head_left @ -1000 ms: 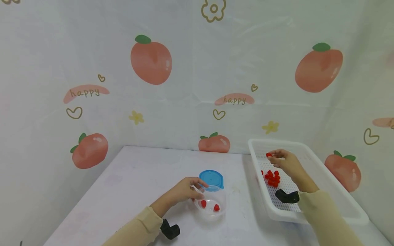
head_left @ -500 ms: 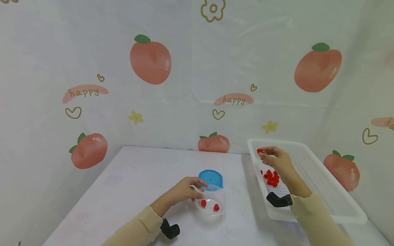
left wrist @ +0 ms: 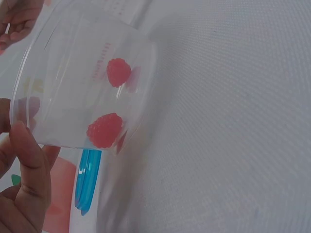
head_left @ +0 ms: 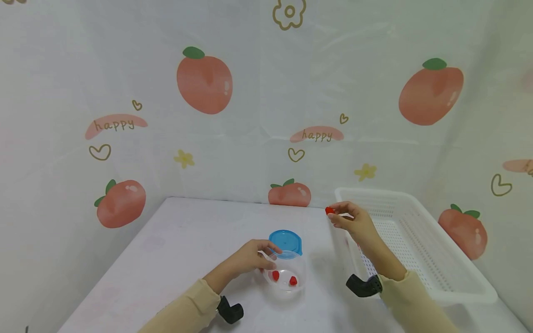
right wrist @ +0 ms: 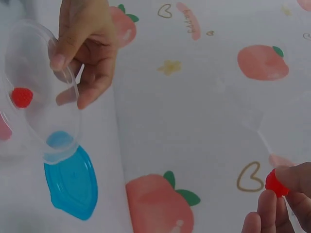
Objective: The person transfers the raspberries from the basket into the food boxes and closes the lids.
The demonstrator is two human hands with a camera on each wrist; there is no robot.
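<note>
My left hand (head_left: pixel 251 256) pinches the rim of a small clear plastic tub (left wrist: pixel 73 53) between thumb and fingers, at the front middle of the table. Two red raspberries, a left one (head_left: pixel 275 276) and a right one (head_left: pixel 293 280), lie on the tub's bottom. Between the thumb and fingertips of my right hand (head_left: pixel 358 229) is another raspberry (right wrist: pixel 276 185), held in the air past the left edge of the white basket (head_left: pixel 462 256). That hand's forearm covers most of what lies in the basket's left part.
A blue lid (head_left: pixel 285 239) lies on the white table (head_left: pixel 208 226) just behind the tub. The basket's raised rim stands at the right. A fruit-print sheet (head_left: pixel 250 115) hangs behind the table.
My right hand has carried the raspberry leftward from above the basket to beyond its left rim. My left hand and the tub have stayed in place.
</note>
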